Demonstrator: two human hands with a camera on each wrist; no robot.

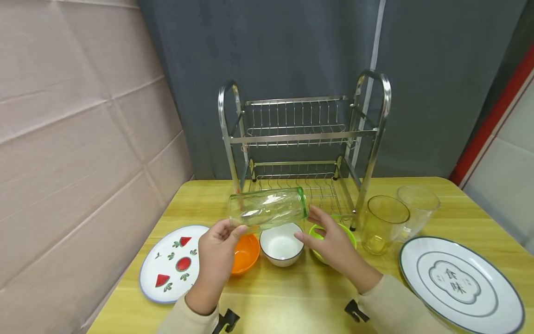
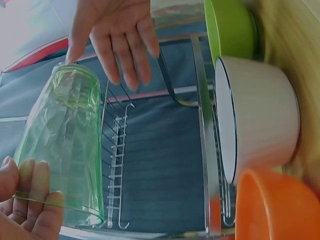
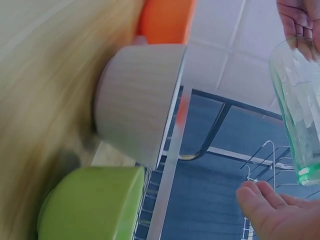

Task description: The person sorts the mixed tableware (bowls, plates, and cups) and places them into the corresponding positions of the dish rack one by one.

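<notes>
A clear green drinking glass (image 1: 269, 207) lies on its side in the air, above the bowls. My left hand (image 1: 219, 250) pinches it at the open rim, which shows closely in the left wrist view. Beside the thick base, my right hand (image 1: 329, 241) has its fingers extended; whether a fingertip touches the glass, I cannot tell. Below stand an orange bowl (image 1: 245, 255), a white bowl (image 1: 282, 246) with a dark rim and a lime-green bowl (image 1: 349, 235), partly hidden by the right hand.
Behind the bowls stands a two-tier metal dish rack (image 1: 294, 138). A watermelon-patterned plate (image 1: 154, 260) lies left, and a white plate with dark rings (image 1: 484, 301) lies right. Near the rack's right side stand a yellow glass (image 1: 377, 232) and a clear glass (image 1: 423, 208).
</notes>
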